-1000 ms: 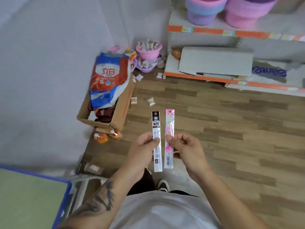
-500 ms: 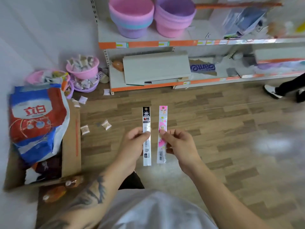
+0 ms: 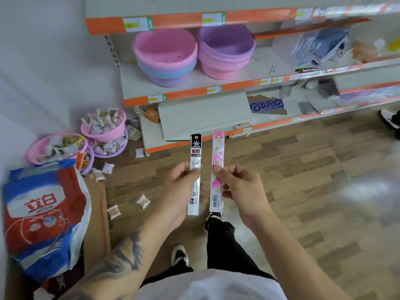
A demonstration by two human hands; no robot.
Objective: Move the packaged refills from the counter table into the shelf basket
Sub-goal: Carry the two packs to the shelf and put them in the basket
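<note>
My left hand pinches a long black-and-clear refill packet held upright in front of me. Beside it, my right hand pinches a pink refill packet, also upright. The two packets stand parallel, a small gap apart, above the wooden floor. Ahead on the middle shelf sit a stack of pink baskets and a stack of purple baskets, side by side. The counter table is out of view.
An orange-edged shelf unit stands ahead. Pink bowls of small sachets sit on the floor at left, with loose sachets scattered nearby. A cardboard box holding a red-and-blue bag is at lower left. Another person's shoe shows at right.
The view has swung right and upward toward the shelf, bringing the pink and purple baskets closer. Both hands keep the same pinch on the two packets.
</note>
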